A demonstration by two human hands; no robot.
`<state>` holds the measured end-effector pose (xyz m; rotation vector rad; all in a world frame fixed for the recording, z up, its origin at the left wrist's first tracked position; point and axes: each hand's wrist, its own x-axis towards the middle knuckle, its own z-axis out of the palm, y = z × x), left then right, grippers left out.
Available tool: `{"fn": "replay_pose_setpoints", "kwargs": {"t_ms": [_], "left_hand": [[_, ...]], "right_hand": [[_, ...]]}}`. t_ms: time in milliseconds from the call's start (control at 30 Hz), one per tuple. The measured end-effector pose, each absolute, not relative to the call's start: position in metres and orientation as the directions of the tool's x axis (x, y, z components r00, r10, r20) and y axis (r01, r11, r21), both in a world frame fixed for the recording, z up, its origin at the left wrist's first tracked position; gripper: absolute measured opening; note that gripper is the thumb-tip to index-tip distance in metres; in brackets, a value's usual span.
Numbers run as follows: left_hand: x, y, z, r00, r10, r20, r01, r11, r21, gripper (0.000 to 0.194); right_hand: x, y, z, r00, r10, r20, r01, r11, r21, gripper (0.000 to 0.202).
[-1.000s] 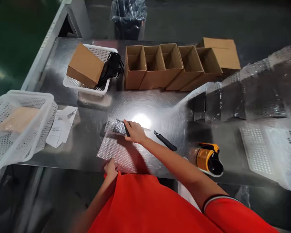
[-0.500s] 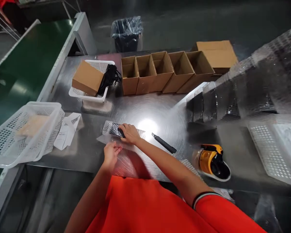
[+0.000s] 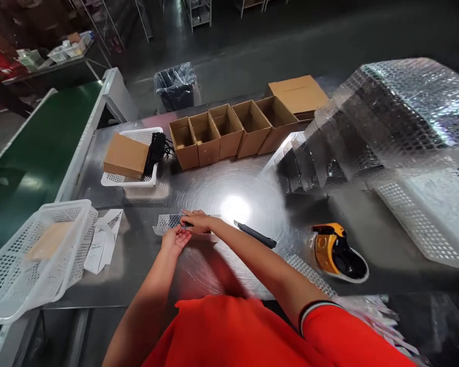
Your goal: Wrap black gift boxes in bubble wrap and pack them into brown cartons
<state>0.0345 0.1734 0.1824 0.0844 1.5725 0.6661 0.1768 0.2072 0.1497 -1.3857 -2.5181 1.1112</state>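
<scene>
A dark item in clear bubble wrap lies on the metal table in front of me. My right hand rests over its right part, fingers curled onto it. At its near edge is my left hand, palm turned up and fingers loosely spread, fingertips touching or very near the wrap; whether they pinch its edge is too small to tell. To the right of my hands lies a black box cutter with its blade showing. Farther right sits an orange and black tape dispenser.
Open cardboard boxes stand in a row at the back. A white basket holds a carton and black cords. Baskets and white paper are left, beside a green conveyor. Bubble wrap hangs at the right.
The camera view has tilted up, showing more of the background. My left hand has come closer to my right hand and the wrap, which now lies flatter and straighter.
</scene>
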Motion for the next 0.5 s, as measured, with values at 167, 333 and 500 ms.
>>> {"fn": "replay_pose_setpoints", "kwargs": {"t_ms": [167, 333, 500], "left_hand": [[0.030, 0.169, 0.176, -0.152, 0.441, -0.885, -0.287, 0.837, 0.466, 0.020], [0.022, 0.173, 0.173, -0.121, 0.533, -0.837, -0.196, 0.814, 0.547, 0.010], [0.014, 0.146, 0.165, -0.171, 0.750, -0.639, -0.076, 0.637, 0.768, 0.022]], "right_hand": [[0.174, 0.203, 0.144, -0.643, 0.716, -0.272, 0.647, 0.319, -0.692, 0.017], [0.165, 0.191, 0.143, -0.545, 0.789, -0.283, 0.689, 0.228, -0.688, 0.040], [0.157, 0.184, 0.150, -0.297, 0.887, -0.355, 0.783, 0.013, -0.622, 0.044]]}}
